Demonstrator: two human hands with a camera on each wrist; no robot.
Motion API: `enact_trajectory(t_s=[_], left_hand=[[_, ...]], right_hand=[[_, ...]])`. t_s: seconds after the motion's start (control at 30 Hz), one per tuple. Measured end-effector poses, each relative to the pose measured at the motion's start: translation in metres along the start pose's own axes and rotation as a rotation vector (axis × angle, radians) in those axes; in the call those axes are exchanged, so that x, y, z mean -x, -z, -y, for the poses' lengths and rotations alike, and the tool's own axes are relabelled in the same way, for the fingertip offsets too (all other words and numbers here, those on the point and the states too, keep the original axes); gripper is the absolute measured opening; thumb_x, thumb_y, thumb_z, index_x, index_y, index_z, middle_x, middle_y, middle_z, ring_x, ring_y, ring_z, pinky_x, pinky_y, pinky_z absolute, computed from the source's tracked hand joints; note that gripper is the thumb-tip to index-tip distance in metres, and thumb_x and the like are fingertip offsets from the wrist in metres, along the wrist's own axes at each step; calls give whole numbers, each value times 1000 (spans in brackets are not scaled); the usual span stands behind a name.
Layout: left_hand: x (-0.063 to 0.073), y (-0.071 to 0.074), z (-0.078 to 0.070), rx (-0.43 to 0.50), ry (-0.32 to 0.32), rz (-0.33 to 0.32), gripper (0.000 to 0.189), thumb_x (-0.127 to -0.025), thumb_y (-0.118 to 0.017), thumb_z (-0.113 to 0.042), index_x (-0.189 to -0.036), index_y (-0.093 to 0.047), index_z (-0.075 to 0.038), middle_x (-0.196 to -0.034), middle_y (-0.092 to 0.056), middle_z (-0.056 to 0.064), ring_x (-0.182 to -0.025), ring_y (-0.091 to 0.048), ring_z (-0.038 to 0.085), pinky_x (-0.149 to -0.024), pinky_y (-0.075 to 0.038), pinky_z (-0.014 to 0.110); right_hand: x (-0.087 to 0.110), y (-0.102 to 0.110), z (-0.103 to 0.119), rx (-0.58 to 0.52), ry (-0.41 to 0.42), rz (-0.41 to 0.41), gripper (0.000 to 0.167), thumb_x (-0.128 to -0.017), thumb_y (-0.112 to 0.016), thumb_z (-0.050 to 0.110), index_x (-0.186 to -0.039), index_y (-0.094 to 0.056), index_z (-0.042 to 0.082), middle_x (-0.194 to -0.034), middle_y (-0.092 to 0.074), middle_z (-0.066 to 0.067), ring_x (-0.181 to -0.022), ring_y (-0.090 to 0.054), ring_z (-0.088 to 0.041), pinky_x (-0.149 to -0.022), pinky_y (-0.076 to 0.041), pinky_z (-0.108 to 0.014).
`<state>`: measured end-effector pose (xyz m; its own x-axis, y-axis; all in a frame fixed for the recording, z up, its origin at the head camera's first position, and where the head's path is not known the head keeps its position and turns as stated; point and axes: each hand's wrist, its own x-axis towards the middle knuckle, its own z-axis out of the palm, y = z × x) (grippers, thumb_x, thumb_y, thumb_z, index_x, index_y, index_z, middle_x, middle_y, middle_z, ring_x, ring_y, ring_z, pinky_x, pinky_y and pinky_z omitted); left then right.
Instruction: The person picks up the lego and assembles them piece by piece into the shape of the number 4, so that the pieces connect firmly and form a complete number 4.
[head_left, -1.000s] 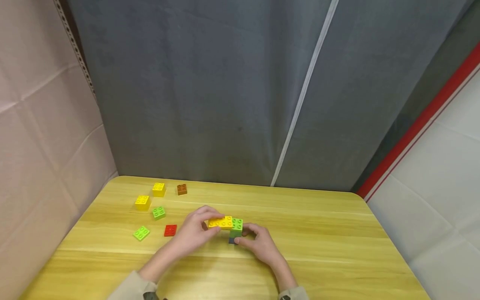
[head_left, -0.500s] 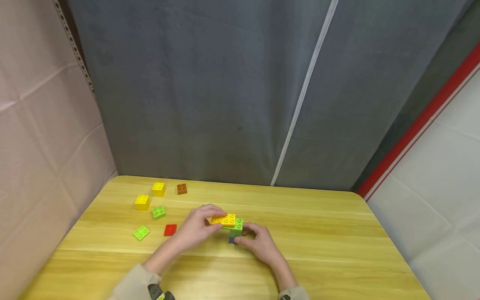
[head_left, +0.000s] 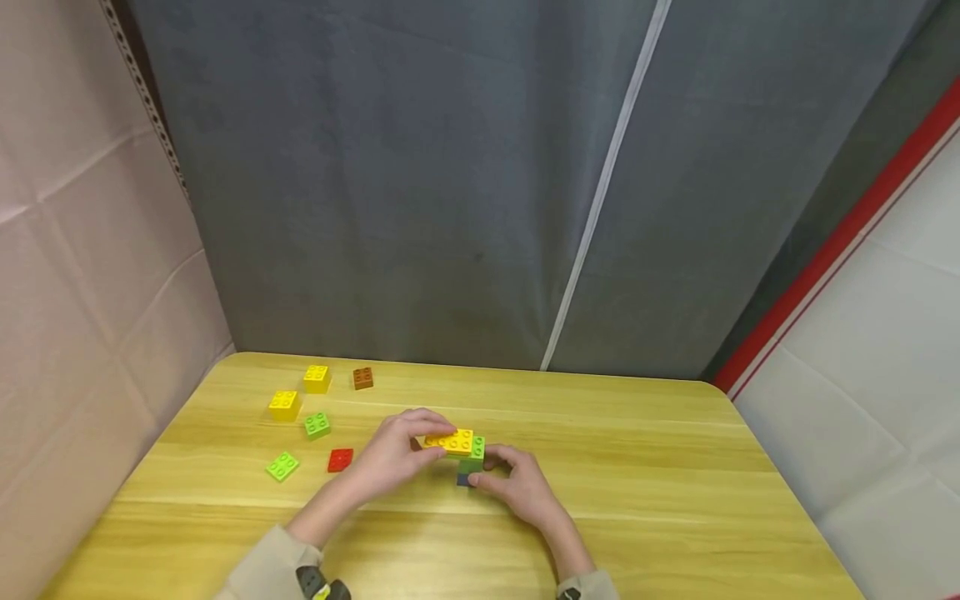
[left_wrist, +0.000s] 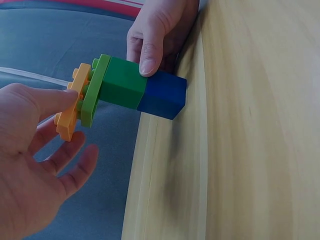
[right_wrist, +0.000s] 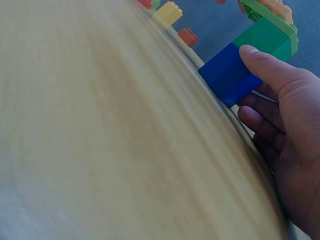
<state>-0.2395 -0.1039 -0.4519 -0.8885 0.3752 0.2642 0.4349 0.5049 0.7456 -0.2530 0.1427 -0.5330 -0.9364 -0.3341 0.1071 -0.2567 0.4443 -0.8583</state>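
Note:
My left hand (head_left: 393,458) pinches a long yellow building brick (head_left: 456,442) between thumb and fingers. The brick lies over the left part of a light green flat brick (left_wrist: 96,91), whose studs show in the narrow gap between the two in the left wrist view. Under the flat brick come a green brick (left_wrist: 122,80) and, at the bottom, a blue brick (left_wrist: 162,95) standing on the table. My right hand (head_left: 523,492) holds this stack from the right, its thumb (right_wrist: 255,55) at the seam of green and blue.
Loose bricks lie on the wooden table (head_left: 637,483) at the left: two yellow (head_left: 284,405), a brown one (head_left: 363,378), two light green (head_left: 282,467) and a red one (head_left: 340,460). A grey curtain (head_left: 390,208) hangs behind the far edge.
My left hand has shifted the yellow brick slightly right and away from me, so it now covers more of the light green flat brick. My right hand and the stack stay put.

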Motion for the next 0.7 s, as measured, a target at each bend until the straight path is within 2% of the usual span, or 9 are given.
enact_trajectory(t_s=[0.27, 0.5, 0.7], left_hand=[[0, 1, 1, 12, 5, 2, 28, -90, -78, -7, -118, -77, -12, -120, -70, -3, -104, -62, 16, -75, -54, 25], [2, 4, 3, 19, 38, -8, 29, -90, -78, -7, -117, -78, -14, -122, -69, -3, -106, -60, 17, -75, -54, 26], [2, 9, 6, 16, 13, 13, 29, -90, -78, -7, -118, -77, -13, -122, -69, -2, -107, -61, 19, -75, -55, 26]], right_hand=[[0, -1, 1, -4, 7, 2, 39, -89, -82, 34, -121, -73, 14, -102, -69, 7, -103, -61, -20, -94, -46, -44], [0, -1, 2, -18, 0, 2, 39, -89, -82, 34, -121, -73, 14, -103, -69, 7, -103, -62, -20, -95, -46, -45], [0, -1, 1, -21, -10, -2, 40, -88, -82, 33, -121, -73, 13, -103, -70, 6, -103, -62, -20, -96, -47, -46]])
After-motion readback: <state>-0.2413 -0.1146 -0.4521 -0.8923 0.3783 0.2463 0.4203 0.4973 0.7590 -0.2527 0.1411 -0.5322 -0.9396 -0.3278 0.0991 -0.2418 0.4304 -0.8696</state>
